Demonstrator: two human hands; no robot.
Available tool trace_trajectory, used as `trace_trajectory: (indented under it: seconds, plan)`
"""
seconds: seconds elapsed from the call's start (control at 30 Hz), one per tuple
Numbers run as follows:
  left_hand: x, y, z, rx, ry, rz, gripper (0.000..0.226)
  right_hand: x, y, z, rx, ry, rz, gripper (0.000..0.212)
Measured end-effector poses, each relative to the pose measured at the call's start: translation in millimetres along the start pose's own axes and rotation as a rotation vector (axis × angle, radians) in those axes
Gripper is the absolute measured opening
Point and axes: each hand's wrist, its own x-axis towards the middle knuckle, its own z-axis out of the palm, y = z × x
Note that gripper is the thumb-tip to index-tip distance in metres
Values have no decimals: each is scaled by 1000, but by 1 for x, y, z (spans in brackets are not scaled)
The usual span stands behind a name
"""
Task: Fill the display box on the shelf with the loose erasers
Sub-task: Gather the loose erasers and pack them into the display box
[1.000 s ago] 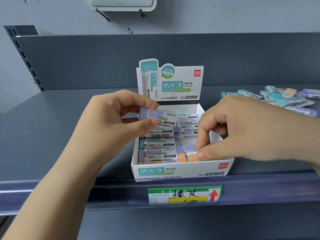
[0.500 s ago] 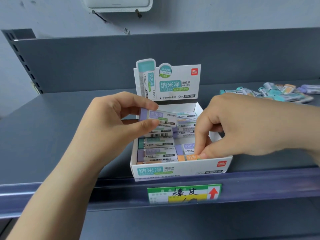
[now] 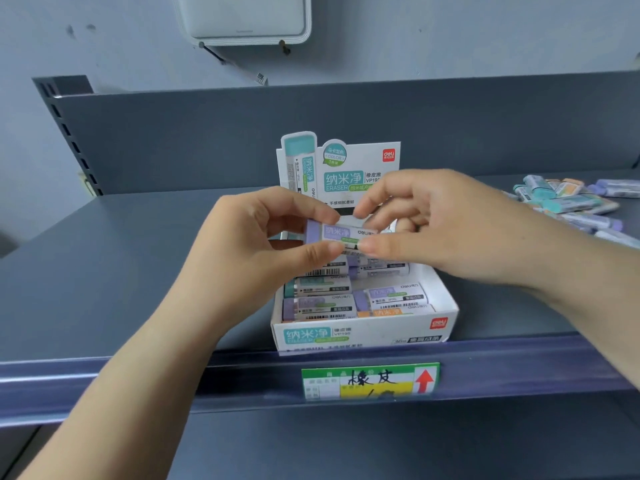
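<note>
One purple rectangular eraser in a white "deli" sleeve (image 3: pixel 341 236) hovers above the white cardboard display box printed "ERASER" (image 3: pixel 363 332), its long axis running nine to three o'clock. Left hand (image 3: pixel 256 247) pinches its purple end; right hand (image 3: pixel 429 223) pinches the sleeved end. Loose erasers (image 3: pixel 568 206) lie at two o'clock on the grey metal shelf (image 3: pixel 121 271).

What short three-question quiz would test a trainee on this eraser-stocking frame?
1. True or false: both hands pinch the purple eraser.
2. Where does the loose pile lie: A, left of the box; B, right of the box; C, inside the box?
3. Fill in: the held eraser is ___ the box, not in it.

Key: 1 true, left hand and right hand each grip an end; 2 B; 3 above.
</note>
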Motion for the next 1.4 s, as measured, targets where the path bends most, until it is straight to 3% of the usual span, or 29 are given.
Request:
trace_trajectory:
  seconds: [0.07, 0.17, 0.3, 0.63, 0.8, 0.97, 1.07, 1.17, 1.4]
  plan:
    - [-2, 0, -4, 24, -17, 6, 22, 0, -2, 4, 13, -3, -25, 13]
    - [-9, -3, -14, 220, -36, 35, 30, 1, -5, 8, 10, -53, -31, 9]
    - [-19, -3, -21, 437, -44, 57, 15, 1, -12, 17, -63, -139, -39, 9]
    - [-24, 3, -17, 574, -125, 67, 8, -2, -15, 23, -196, -142, -76, 8]
    - [-23, 4, -14, 601, -156, 78, 15, -5, -14, 24, -210, -114, -102, 10]
    - [-22, 9, -8, 574, 1, 105, 16, -13, -5, 11, -174, 176, -182, 10]
    - [-22, 16, 1, 603, 154, 188, 14, -23, 5, -5, -170, 370, -215, 12]
    - [-23, 24, 16, 664, 205, 265, 8, -37, 17, -21, -209, 513, -262, 12]
    - [-8, 44, 87, 816, 203, 412, 26, -71, 64, -69, -390, 572, -161, 10]
